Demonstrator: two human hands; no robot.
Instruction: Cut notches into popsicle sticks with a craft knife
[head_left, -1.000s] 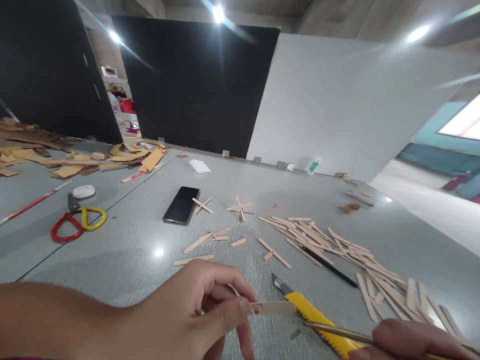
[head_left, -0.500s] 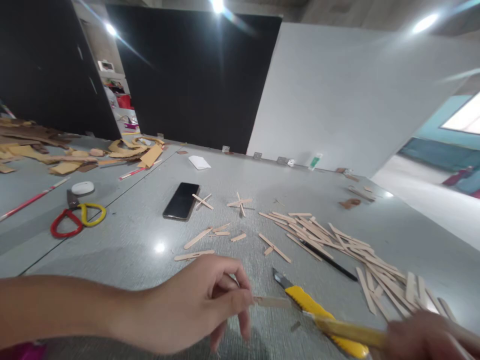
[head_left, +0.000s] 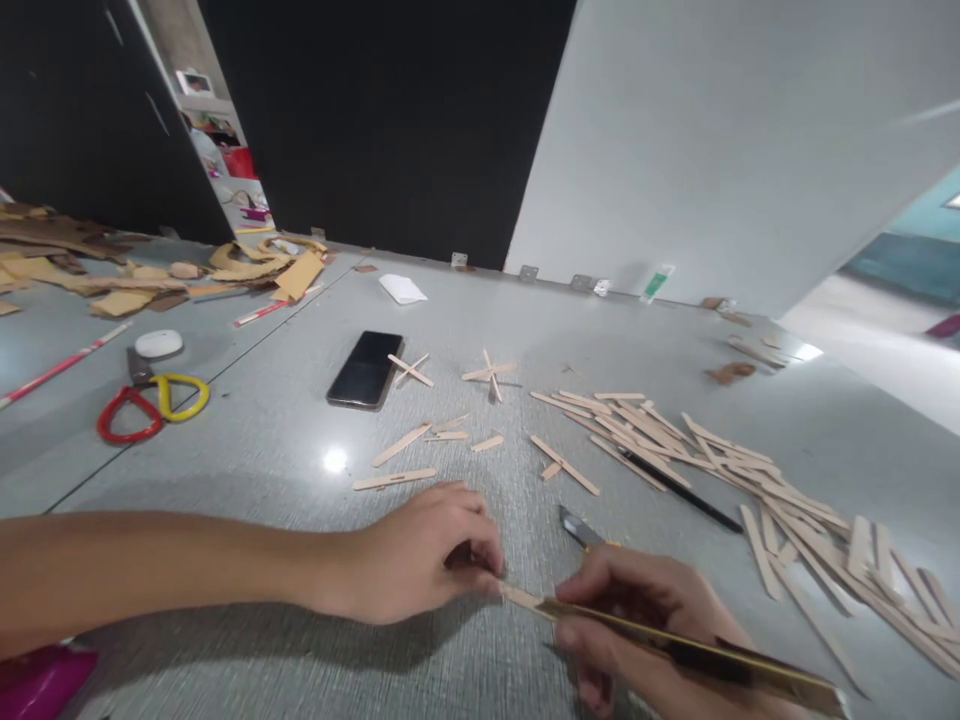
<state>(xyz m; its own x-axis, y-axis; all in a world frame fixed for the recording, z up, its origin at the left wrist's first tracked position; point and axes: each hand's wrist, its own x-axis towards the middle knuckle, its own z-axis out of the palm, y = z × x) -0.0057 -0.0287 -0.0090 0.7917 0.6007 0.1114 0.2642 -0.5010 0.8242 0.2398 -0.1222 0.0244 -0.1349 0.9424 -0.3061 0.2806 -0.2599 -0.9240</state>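
My left hand (head_left: 431, 550) pinches one end of a wooden craft stick (head_left: 521, 597) low over the grey tabletop. Coming from the other side, my right hand (head_left: 652, 620) is closed round a slim gold-coloured tool (head_left: 697, 645) with a dark strip along it. Its front end meets the stick near my right fingertips; the kind of tip is hidden. Behind my right hand lies a yellow utility knife (head_left: 579, 527), only its blade end showing. Past my hands are a crossed pair of sticks (head_left: 553, 466) and a few short stick pieces (head_left: 487, 443).
A heap of craft sticks (head_left: 667, 440) with a black pen (head_left: 690, 492) spreads at right. Two small stick assemblies (head_left: 490, 374) stand near a phone (head_left: 366, 370). Scissors (head_left: 129, 415), a white mouse-like object (head_left: 159, 344) and cardboard scraps (head_left: 127, 290) lie left.
My right hand has moved left with the gold-coloured tool, bringing it to the stick and covering most of the yellow utility knife. My left hand keeps its pinch. The view has tilted down.
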